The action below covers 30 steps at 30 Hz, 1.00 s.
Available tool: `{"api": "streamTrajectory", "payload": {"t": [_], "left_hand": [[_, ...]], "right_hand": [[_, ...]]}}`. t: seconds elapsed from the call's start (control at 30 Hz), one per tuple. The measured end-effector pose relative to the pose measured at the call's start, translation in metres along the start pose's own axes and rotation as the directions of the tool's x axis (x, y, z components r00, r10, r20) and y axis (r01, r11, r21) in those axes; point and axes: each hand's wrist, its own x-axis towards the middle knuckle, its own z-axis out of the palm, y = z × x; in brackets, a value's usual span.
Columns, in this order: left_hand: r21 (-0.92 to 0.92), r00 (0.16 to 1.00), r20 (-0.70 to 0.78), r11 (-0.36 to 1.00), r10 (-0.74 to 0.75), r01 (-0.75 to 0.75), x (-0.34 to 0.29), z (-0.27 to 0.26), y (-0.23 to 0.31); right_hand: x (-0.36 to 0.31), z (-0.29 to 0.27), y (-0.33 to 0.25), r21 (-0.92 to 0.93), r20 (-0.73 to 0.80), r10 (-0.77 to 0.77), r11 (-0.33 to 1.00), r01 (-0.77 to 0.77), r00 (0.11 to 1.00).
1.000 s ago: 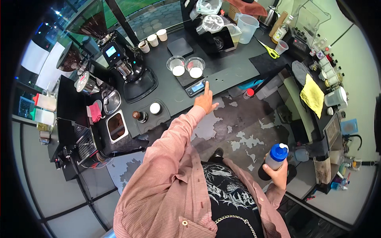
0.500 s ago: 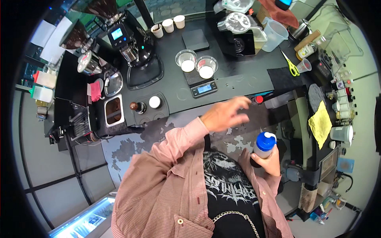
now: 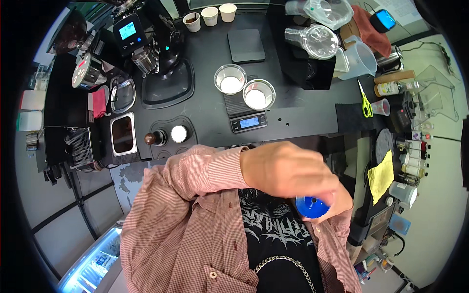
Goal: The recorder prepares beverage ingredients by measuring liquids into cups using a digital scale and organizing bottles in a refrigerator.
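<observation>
My right hand [image 3: 341,204] is wrapped round a squeeze bottle, whose blue lid [image 3: 311,207] faces up close to my chest. Over that lid comes my left hand [image 3: 288,168], its fingers curled in and smeared by motion. Whatever lies between those fingertips is hidden. Ahead on the counter, two clear cups [image 3: 230,79] with something white in the bottom stand beside each other, at the platform of a black scale [image 3: 249,122] with a lit display.
A coffee grinder [image 3: 128,31] stands at the left, near a tamper [image 3: 155,138] and a metal bin [image 3: 123,134]. Paper cups [image 3: 210,16] line the back. Toward the right are yellow-handled scissors [image 3: 366,105], a clear jug [image 3: 359,61] and a yellow cloth [image 3: 381,177].
My left hand has swung from the counter edge to the bottle and its fingers have curled. The bottle has come in toward my chest. The white cap on its lid no longer shows.
</observation>
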Motion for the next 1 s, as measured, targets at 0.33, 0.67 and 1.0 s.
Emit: {"api": "streamTrajectory", "payload": {"t": [0.33,0.67,1.0], "left_hand": [[-0.866,0.292,0.385,-0.233,-0.875,0.443,-0.092,0.108,-0.079],[-0.843,0.343,0.522,-0.533,-0.781,0.071,-0.19,0.133,-0.092],[-0.911,-0.002,0.215,-0.201,-0.977,0.361,-0.154,0.084,-0.086]], "right_hand": [[0.045,-0.016,0.062,0.68,0.126,0.228,0.689,-0.251,0.966],[0.09,-0.034,0.079,0.719,0.221,0.381,0.558,-0.414,0.898],[0.105,-0.036,0.084,0.875,0.281,0.459,0.238,-0.422,0.843]]}}
